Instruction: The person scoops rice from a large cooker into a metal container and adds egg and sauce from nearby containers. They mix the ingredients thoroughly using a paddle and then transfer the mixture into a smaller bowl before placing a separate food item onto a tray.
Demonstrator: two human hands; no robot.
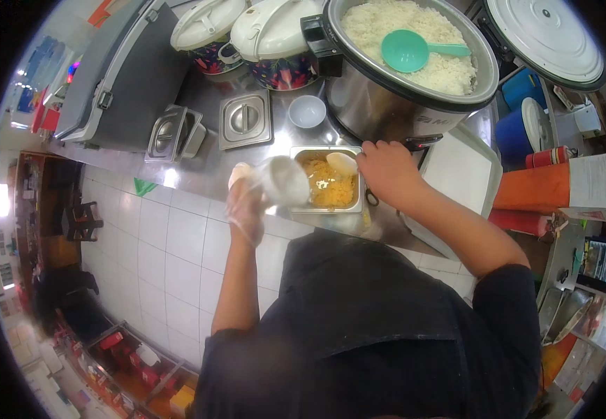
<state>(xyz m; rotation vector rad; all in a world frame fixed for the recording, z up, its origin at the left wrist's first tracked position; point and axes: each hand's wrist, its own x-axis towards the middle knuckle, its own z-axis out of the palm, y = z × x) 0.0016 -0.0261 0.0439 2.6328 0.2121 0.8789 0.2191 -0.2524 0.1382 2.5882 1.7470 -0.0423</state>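
My left hand (246, 207), in a clear plastic glove, grips a whitish container (284, 180), blurred and tilted at the left rim of a steel food pan (359, 204). Shredded orange-yellow food (334, 189) fills much of the pan, with small white bits on top. A pale spoon or scoop (341, 163) rests in it at the upper right. At the pan's right rim is my bare right hand (391, 170), its fingers curled over the edge; whether they grip the rim or the spoon's handle is hidden. Dark scissor handles (371, 197) show beside the pan.
A large cooker (386, 105) of white rice with a green ladle (406, 51) stands behind. Nearby are a white bowl (307, 111), a lidded steel pan (245, 119), smaller steel pans (169, 136), two patterned pots (282, 70), a grey cooler box (130, 78) and a tray (460, 167).
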